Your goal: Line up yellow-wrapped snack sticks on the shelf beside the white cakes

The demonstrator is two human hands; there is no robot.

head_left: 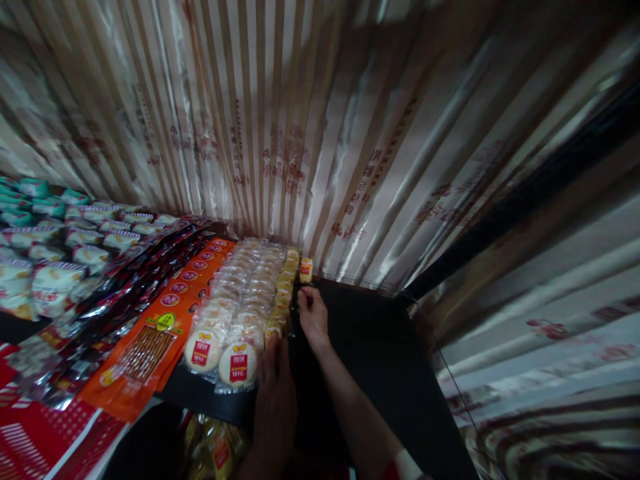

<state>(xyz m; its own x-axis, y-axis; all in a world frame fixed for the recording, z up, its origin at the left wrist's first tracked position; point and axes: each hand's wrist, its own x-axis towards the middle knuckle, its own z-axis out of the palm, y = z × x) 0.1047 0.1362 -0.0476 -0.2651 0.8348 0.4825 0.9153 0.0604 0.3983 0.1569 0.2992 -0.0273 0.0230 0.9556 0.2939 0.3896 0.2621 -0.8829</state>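
Observation:
On the dark shelf (380, 347) stands a row of small yellow snack packets (284, 287), to the right of clear-wrapped round rice crackers (239, 363). My left hand (274, 387) is at the near end of the yellow row, its fingers stretched out and seeming to touch the front packet. To the right of the row, my right hand (313, 317) reaches farther back with its fingers loosely curled. Just beyond its fingertips stands a single yellow packet with a red label (306, 269), apart from the hand. Nothing shows in my right hand's fingers.
Orange snack packs (150, 350), dark shiny packets (95, 340), white packets (57, 287) and green packets (35, 189) fill the left side. Below the shelf edge lies a bag of yellow packets (215, 448). Striped sheeting (280, 120) hangs behind; a dark pole (500, 213) slants at right.

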